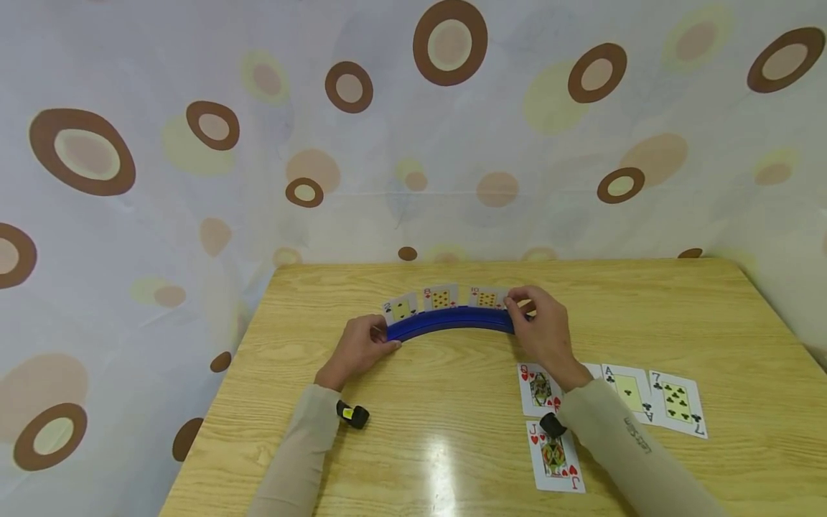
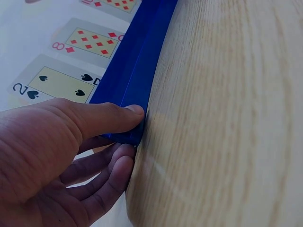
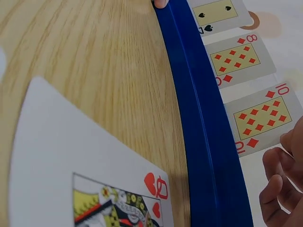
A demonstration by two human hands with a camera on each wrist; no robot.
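The curved blue card holder (image 1: 450, 321) stands mid-bench (image 1: 646, 316) with three cards upright in its slot, the left hand (image 1: 362, 346) pinching its left end to steady it while the right hand's (image 1: 541, 327) fingers hold its right end, by the ten of diamonds (image 3: 259, 122).

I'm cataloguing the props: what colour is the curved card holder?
The card holder is solid blue; the right wrist view shows it best.
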